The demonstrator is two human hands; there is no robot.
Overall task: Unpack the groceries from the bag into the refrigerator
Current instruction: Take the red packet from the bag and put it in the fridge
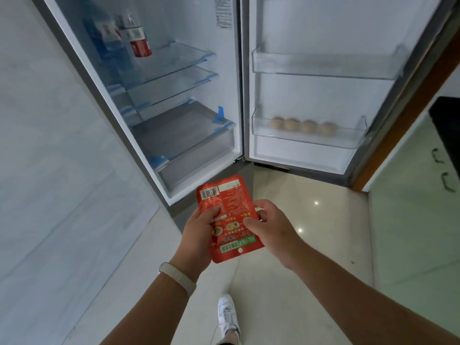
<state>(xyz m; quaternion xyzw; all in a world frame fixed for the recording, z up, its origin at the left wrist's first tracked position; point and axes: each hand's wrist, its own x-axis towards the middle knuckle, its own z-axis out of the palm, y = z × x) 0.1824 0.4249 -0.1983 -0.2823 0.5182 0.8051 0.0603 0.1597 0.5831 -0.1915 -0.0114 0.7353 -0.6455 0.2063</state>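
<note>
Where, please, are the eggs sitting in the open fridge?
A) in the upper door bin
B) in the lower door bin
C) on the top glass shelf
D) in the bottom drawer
B: the four eggs lie in a row behind the clear front wall of the lower door bin.

Dim, soft, wide-angle edge distortion

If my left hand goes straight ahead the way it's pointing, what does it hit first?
Probably the clear front of the bottom drawer in the refrigerator, with the red packet touching before the left hand itself. Depth is hard to judge here.
</note>
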